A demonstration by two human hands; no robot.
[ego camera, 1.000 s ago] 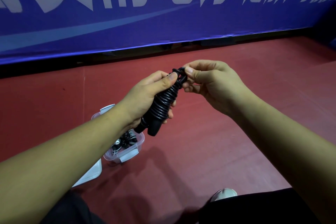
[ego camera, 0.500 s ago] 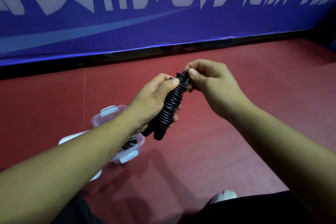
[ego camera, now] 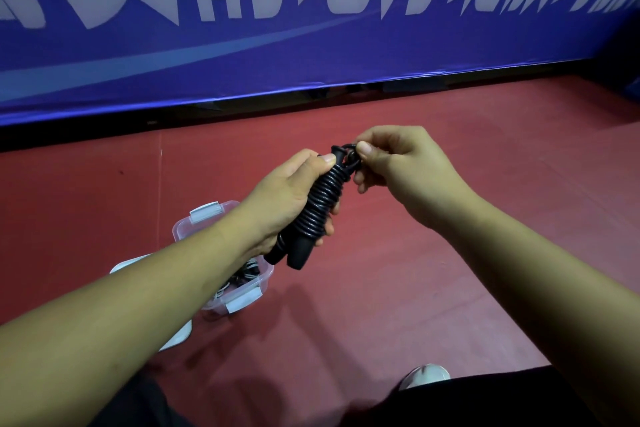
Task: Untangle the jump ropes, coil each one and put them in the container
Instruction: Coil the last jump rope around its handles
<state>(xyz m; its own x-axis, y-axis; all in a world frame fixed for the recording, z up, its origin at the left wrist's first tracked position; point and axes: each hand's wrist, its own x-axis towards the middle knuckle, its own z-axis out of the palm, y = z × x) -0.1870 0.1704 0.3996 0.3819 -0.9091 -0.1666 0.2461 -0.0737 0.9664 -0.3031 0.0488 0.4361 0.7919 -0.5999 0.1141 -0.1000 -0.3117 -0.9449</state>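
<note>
**A:** How far along, from the head view?

**B:** The left hand [ego camera: 287, 198] grips a black jump rope [ego camera: 322, 204] wound round its handles, and the right hand [ego camera: 398, 166] pinches its top loop.

**A:** And the container [ego camera: 181, 234]?

**B:** It's on the floor below, with what looks like another rope [ego camera: 242, 276] inside. This one looks nearly ready to go in.

Glossy black cord [ego camera: 320, 204]; clear plastic container [ego camera: 207, 224]; matt red floor [ego camera: 450, 288].

Black rope [ego camera: 320, 210], its cord wound in tight turns round two side-by-side handles, held tilted in the left hand [ego camera: 284, 198], with its top end pinched by the right hand [ego camera: 398, 166]. Clear container [ego camera: 180, 229] with white latches, open on the red floor [ego camera: 381, 288] and partly hidden behind the left forearm, holding dark coils [ego camera: 247, 274].
</note>
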